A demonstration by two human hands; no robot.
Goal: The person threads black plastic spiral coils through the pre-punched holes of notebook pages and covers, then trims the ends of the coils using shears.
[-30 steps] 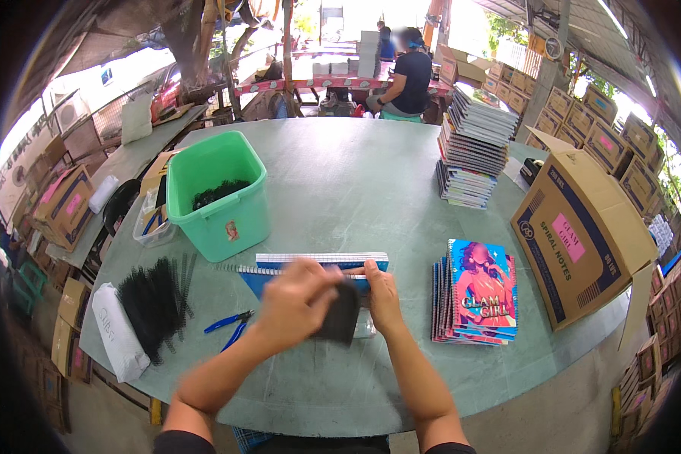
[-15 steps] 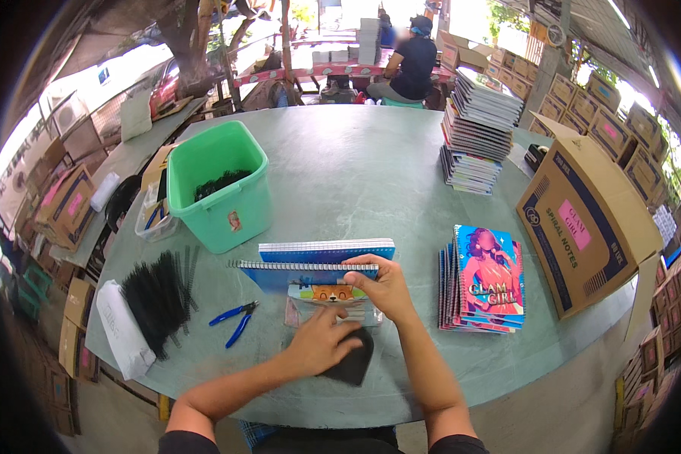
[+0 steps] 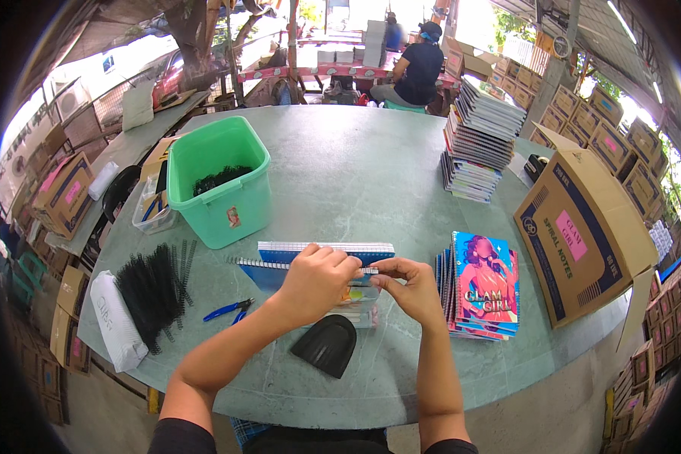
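Observation:
A spiral notebook (image 3: 263, 278) with a blue cover stands in front of me, its coil along the top edge. My left hand (image 3: 318, 278) is closed over that coiled edge and hides its middle. At the coil's right end my right hand (image 3: 408, 290) pinches the notebook between thumb and fingers. Just behind stands a blue pad (image 3: 280, 251) with a row of holes along its white top edge. A black, round-ended flat piece (image 3: 327, 346) lies on the table below my left hand. Blue-handled cutting pliers (image 3: 227, 309) lie left of my left forearm, partly hidden by it.
Left are black plastic coils (image 3: 155, 295), a white wrapped roll (image 3: 119, 321) and a green bin (image 3: 219, 189) holding black coils. Right are stacked notebooks (image 3: 484, 284) and an open carton (image 3: 583, 234). A taller notebook pile (image 3: 480, 140) stands farther back. A person (image 3: 416, 72) sits beyond the table.
My left hand has risen from beside the black flat piece onto the notebook's coiled edge. My right hand has shifted slightly right, to the coil's end. The view has shifted a little.

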